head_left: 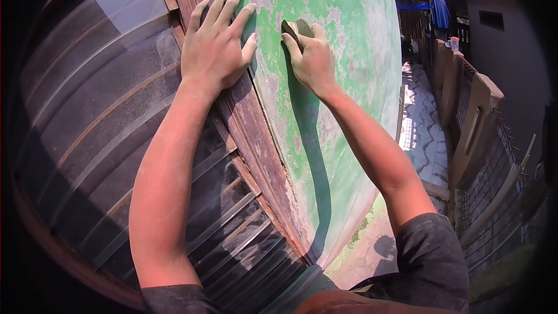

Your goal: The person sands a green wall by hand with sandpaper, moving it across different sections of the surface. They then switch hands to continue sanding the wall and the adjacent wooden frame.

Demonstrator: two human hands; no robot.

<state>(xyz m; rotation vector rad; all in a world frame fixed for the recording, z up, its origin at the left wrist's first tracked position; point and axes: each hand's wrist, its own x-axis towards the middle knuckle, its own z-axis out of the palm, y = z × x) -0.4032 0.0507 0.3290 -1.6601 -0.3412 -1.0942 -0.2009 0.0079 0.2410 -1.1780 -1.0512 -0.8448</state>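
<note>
My left hand [216, 52] lies with its fingers spread over the brown wooden window frame [244, 104], fingertips at the edge of the wall. In my right hand [314, 61] is a piece of sandpaper [295, 30], a bent sheet with a dark side and a paler side, pinched between thumb and fingers against the wall. The green wall [325, 0] has flaking paint with pale grey and whitish patches. Pale dust coats the fingers of both hands. The sandpaper's inner face is partly hidden by my fingers.
Left of the frame is a window of glass louvre slats [116, 104]. A tiled walkway [424, 122] runs along the right, beside a low wall with concrete posts [479, 122] and wire mesh [488, 168]. Blue cloth [440, 11] hangs farther back.
</note>
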